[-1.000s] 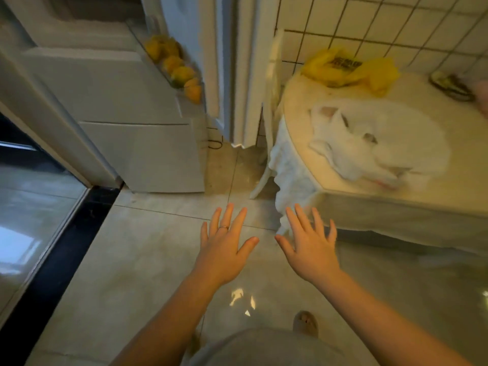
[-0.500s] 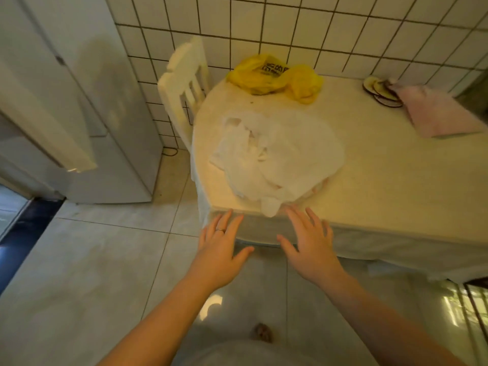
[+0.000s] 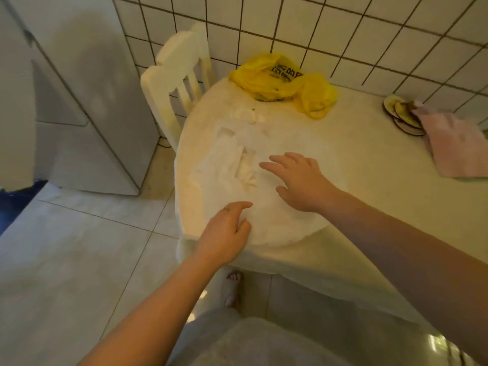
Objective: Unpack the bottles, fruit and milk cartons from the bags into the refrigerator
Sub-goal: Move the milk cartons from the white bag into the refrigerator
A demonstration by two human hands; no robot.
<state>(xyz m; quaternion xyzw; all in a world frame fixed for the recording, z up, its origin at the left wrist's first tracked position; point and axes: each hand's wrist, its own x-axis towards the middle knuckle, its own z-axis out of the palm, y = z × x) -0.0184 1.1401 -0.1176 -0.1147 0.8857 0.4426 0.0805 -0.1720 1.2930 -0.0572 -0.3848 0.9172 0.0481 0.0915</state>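
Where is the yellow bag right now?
In the head view, the yellow bag lies at the table's far edge against the tiled wall, right of the white chair and beyond the white bag.

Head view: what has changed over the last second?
Both hands went forward from above the floor: the right hand is now spread over the white bag, the left hand at its near edge, grip unclear. The yellow bag and pink cloth stayed put on the table.
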